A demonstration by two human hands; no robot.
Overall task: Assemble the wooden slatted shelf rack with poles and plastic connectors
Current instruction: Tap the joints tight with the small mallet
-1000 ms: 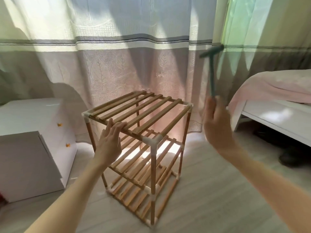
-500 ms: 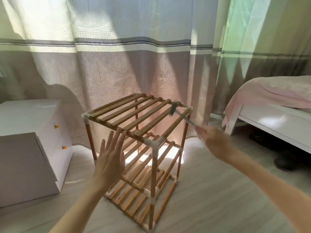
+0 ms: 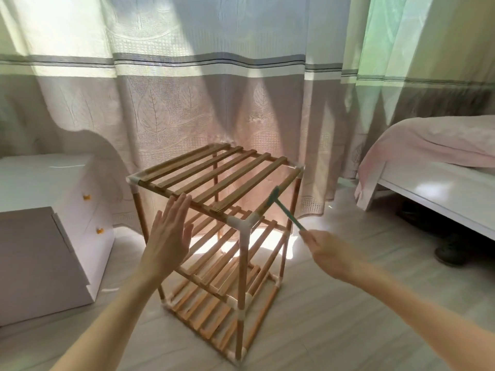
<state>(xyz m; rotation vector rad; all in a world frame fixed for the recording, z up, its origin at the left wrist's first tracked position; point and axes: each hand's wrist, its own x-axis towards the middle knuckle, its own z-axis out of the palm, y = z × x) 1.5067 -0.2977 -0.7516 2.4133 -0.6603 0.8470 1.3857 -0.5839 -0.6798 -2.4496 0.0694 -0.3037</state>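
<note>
Pale plank floor (image 3: pixel 334 330), sunlit curtain (image 3: pixel 187 103) behind, white drawers (image 3: pixel 53 223) to the left, bed (image 3: pixel 428 170) to the right; the rack (image 3: pixel 214 196) stands mid-floor; left hand (image 3: pixel 168 236) flat-fingered beside its top shelf, right hand (image 3: pixel 329 253) gripping a green mallet (image 3: pixel 284 207) at the top rail

Three-tier slatted shelf rack (image 3: pixel 214 180) is standing upright on the floor (image 3: pixel 334 330) in front of the curtain (image 3: pixel 187 103). Right hand (image 3: pixel 330 254) grips a small teal hammer (image 3: pixel 284 207), its head right at the top side rail near the white corner connector (image 3: pixel 241 223). Left hand (image 3: pixel 168 236) is flat, fingers (image 3: pixel 178 207) straight, at the top shelf's front edge. White dresser (image 3: pixel 48 223) on the left, bed (image 3: pixel 434 170) on the right.
</note>
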